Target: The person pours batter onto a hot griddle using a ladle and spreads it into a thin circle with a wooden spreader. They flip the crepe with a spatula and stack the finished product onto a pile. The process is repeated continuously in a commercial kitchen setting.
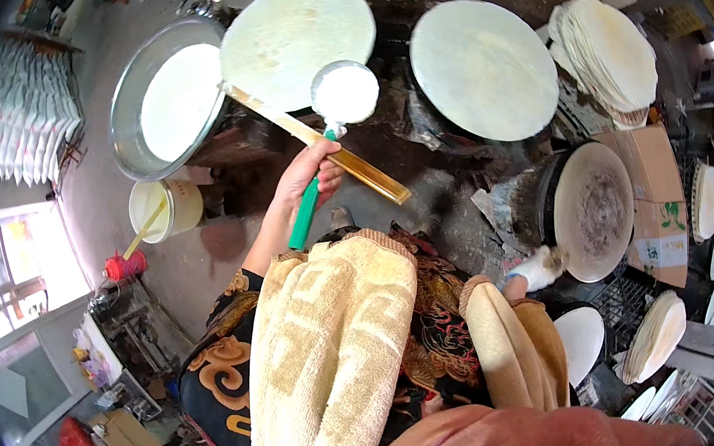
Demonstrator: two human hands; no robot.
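My left hand [311, 177] is closed round the green handle of a ladle [345, 92] and a long flat wooden stick [368, 173] crossing it. White batter covers the ladle's bowl. Just beyond it, a thin round pancake [296, 37] lies on a griddle; another pale pancake [484, 71] covers the griddle to its right. A metal basin [125, 118] of white batter stands at the far left. In a whitish glove, my right hand [540, 268] is beside the rim of a dark-stained round griddle [594, 210]; its fingers are not clear.
A white bucket [179, 207] with a stick in it stands below the basin. Stacked pancakes [605, 55] lie at the far right, with another stack [656, 337] nearer. A cardboard box [655, 224] borders the dark griddle. A towel [328, 344] covers my lap.
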